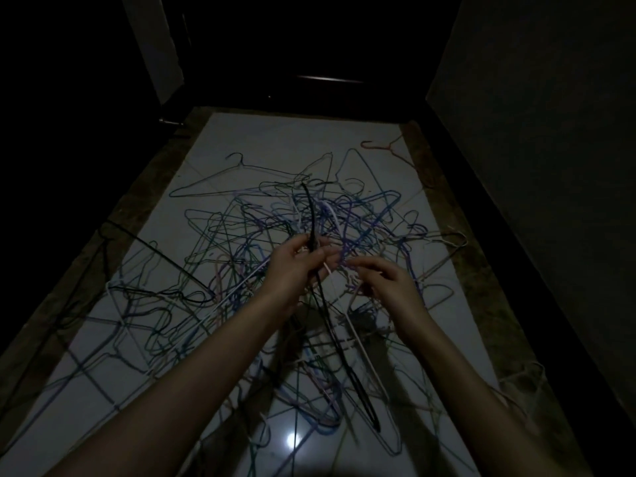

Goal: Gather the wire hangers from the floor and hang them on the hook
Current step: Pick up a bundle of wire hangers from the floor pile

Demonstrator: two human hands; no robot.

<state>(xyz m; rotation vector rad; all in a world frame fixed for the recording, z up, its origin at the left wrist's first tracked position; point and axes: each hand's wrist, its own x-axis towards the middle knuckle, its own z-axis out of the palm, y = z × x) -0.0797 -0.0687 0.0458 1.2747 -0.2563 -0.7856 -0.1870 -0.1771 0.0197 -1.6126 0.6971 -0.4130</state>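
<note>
The left hand [296,270] pinches a black wire hanger [330,321] and a white one, lifting them clear of the tangled pile [275,242]; at three o'clock, the right hand [385,280], fingers seemingly loose, reaches for another.

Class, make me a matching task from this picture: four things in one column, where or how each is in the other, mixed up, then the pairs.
1. black hanger
2. red hanger
3. right hand
4. light reflection

A. far right of the floor, apart from the pile
B. gripped in the left hand
C. on the near tile
D. fingers loosely curled over the pile

Pairs: 1-B, 2-A, 3-D, 4-C
</note>
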